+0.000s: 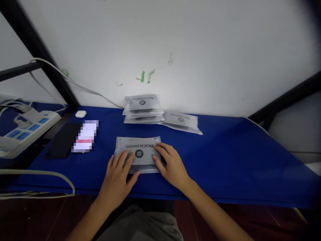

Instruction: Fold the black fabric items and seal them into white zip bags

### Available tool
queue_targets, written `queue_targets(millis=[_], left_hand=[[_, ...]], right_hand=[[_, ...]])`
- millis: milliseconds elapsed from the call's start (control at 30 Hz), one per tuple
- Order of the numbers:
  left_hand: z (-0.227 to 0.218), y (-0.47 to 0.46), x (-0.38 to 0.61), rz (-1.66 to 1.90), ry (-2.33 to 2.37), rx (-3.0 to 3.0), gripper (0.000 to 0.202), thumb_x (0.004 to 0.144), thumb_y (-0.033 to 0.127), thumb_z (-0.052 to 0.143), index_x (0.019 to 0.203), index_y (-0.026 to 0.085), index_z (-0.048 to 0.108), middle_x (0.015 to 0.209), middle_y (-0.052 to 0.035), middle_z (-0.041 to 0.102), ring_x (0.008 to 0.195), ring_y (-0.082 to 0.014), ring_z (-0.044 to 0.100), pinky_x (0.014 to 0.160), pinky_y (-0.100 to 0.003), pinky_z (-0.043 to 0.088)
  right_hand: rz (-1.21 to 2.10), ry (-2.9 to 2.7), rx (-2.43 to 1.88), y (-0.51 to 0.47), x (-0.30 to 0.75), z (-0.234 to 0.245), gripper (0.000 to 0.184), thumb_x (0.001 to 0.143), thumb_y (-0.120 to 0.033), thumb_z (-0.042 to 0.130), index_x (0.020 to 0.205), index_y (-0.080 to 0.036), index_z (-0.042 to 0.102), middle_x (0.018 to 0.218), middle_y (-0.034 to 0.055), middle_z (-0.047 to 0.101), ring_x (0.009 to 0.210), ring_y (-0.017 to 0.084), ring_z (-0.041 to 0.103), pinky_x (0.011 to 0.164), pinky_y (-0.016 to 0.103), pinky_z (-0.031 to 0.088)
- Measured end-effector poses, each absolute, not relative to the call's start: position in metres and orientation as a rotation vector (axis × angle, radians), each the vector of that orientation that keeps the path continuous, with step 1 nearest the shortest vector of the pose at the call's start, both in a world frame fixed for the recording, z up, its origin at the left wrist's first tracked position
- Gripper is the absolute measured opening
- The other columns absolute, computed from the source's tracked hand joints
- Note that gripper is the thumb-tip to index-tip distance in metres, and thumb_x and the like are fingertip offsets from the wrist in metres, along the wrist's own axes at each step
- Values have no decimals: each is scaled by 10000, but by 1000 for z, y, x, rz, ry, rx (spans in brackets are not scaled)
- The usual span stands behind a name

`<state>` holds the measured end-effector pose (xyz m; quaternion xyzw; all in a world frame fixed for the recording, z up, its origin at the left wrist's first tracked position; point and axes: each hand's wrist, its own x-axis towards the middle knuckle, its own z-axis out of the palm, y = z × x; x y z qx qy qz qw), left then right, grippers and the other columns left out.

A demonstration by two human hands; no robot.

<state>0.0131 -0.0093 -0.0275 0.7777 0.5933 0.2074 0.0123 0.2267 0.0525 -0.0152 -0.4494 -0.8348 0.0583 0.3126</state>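
Observation:
A grey plastic packet [138, 147] printed ROCKBROS lies flat on the blue table cover [225, 157] in front of me. My left hand [120, 172] rests on its near left part, fingers stretched out flat. My right hand [169, 164] lies on its right end, fingers spread and pressing down. Neither hand grips anything.
A stack of like packets [142, 108] stands by the white wall, with one more packet [181, 121] beside it to the right. A black phone [62, 140], a blurred card [85, 136] and a white earbud case [80, 114] lie left. A power strip [25, 129] sits far left.

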Motion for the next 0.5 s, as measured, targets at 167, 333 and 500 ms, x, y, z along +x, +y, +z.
queue_targets(millis=[167, 333, 500], left_hand=[[-30, 0, 6, 604, 1851, 2417, 603, 867, 463, 518, 1410, 265, 346, 1457, -109, 419, 1330, -299, 386, 1091, -555, 306], [-28, 9, 4, 558, 1901, 2393, 593, 862, 331, 530, 1416, 252, 335, 1446, -117, 428, 1326, -296, 389, 1091, -548, 301], [-25, 18, 3, 528, 1963, 2376, 591, 827, 280, 562, 1388, 227, 384, 1400, -136, 474, 1277, -307, 442, 1064, -507, 356]], right_hand=[[267, -2181, -1191, 56, 227, -17, 323, 920, -314, 478, 1209, -191, 558, 1243, 141, 583, 1154, 269, 554, 958, 477, 488], [335, -2214, -1193, 56, 227, -19, 436, 905, -365, 510, 1310, -206, 484, 1373, 150, 497, 1254, 281, 490, 1013, 506, 446], [292, -2380, -1124, 55, 232, -16, 760, 780, -502, 651, 1424, -237, 349, 1460, 165, 393, 1325, 325, 401, 1052, 587, 360]])
